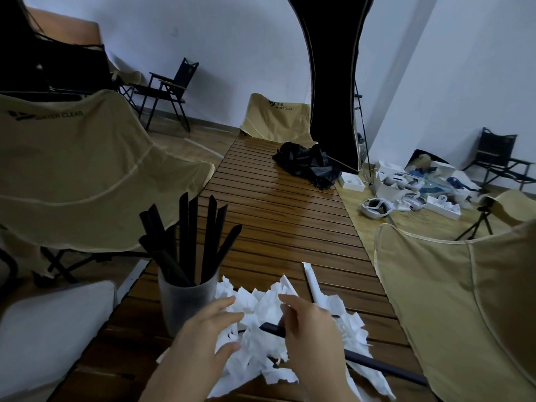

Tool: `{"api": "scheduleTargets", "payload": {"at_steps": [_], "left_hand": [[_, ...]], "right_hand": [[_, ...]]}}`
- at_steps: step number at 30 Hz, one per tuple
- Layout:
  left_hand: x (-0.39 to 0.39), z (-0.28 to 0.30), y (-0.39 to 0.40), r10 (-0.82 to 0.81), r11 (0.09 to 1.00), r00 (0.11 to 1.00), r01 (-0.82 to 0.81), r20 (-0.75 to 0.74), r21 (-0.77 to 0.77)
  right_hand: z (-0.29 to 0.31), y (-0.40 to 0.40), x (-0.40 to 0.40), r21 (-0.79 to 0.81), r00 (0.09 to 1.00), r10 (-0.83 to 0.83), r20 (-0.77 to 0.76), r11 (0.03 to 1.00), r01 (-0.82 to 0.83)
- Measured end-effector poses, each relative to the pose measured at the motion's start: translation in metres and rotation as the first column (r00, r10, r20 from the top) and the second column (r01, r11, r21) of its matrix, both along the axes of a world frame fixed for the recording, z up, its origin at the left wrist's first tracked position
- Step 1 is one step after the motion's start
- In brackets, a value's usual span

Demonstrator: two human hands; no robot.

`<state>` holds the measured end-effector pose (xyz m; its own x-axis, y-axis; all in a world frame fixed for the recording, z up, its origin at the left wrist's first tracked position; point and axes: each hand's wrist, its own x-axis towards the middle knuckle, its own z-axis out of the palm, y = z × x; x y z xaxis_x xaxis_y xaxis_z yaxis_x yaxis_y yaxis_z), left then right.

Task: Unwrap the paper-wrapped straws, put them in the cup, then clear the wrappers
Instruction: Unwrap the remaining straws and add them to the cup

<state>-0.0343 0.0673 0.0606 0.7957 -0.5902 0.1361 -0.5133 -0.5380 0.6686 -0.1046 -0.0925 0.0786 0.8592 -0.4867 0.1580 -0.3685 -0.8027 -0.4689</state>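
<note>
Head view. Long slatted wooden table [278,216], brown, glossy, running away from the camera toward a white wall. Tan folding chairs around it: one at left [87,175], one at the far end [275,117], one at right [470,300]. Two black folding chairs farther off, one by the back wall [171,91], one at far right [499,158]. Tall black fabric panel [333,82] stands at the table's far right corner; a crumpled black bag [310,165] lies on the table at its foot. White boxes and headsets [406,190] strewn on the floor to the right. Pale cushion [52,338] at lower left.

Near end of table: frosted cup [185,303] stands upright, just left of the hands, holding a bunch of black straws [191,242] that fan upward. Heap of torn white wrappers [261,338] spreads beside the cup and under both hands. One still-wrapped straw [313,282] lies on the table beyond the right hand, at the heap's far edge.

Left hand [203,340] hovers over the left of the heap, near the cup, fingers spread and loosely bent, holding nothing visible. Right hand [310,329] has fingers curled round a bare black straw [374,365], which lies low across the heap, one end poking out left of the fingers, the rest reaching right toward the table edge.
</note>
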Motion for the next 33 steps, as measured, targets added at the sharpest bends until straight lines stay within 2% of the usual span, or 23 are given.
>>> {"api": "scheduleTargets", "payload": {"at_steps": [4, 9, 12, 19, 22, 28, 33], "left_hand": [[-0.003, 0.004, -0.003, -0.036, 0.997, 0.999, 0.039, -0.040, 0.066], [-0.006, 0.012, -0.002, -0.059, 0.998, 0.985, 0.060, -0.161, -0.002], [-0.008, 0.013, -0.004, -0.083, 0.997, 0.979, 0.080, -0.185, -0.022], [-0.012, 0.017, -0.004, -0.033, 0.989, 0.976, 0.000, -0.217, -0.150], [-0.014, 0.022, -0.003, 0.035, 0.976, 0.981, -0.075, -0.190, -0.207], [-0.006, 0.038, 0.024, 0.276, 0.873, 0.946, -0.321, -0.170, -0.368], [-0.009, 0.050, 0.041, 0.397, 0.697, 0.896, -0.435, -0.199, -0.571]], "right_hand": [[0.002, 0.003, 0.001, -0.017, 0.998, 0.057, -0.024, 0.998, -0.057], [0.001, 0.006, 0.004, -0.068, 0.989, 0.121, -0.080, 0.990, -0.127], [0.000, 0.007, 0.006, -0.097, 0.983, 0.167, -0.076, 0.980, -0.174], [0.000, 0.006, 0.007, -0.016, 0.961, 0.275, 0.024, 0.962, -0.274], [0.004, 0.007, 0.007, 0.039, 0.933, 0.350, 0.088, 0.934, -0.354], [0.022, -0.010, -0.007, 0.146, 0.916, 0.335, 0.222, 0.917, -0.371], [0.024, -0.018, -0.008, 0.180, 0.911, 0.301, 0.283, 0.916, -0.359]]}}
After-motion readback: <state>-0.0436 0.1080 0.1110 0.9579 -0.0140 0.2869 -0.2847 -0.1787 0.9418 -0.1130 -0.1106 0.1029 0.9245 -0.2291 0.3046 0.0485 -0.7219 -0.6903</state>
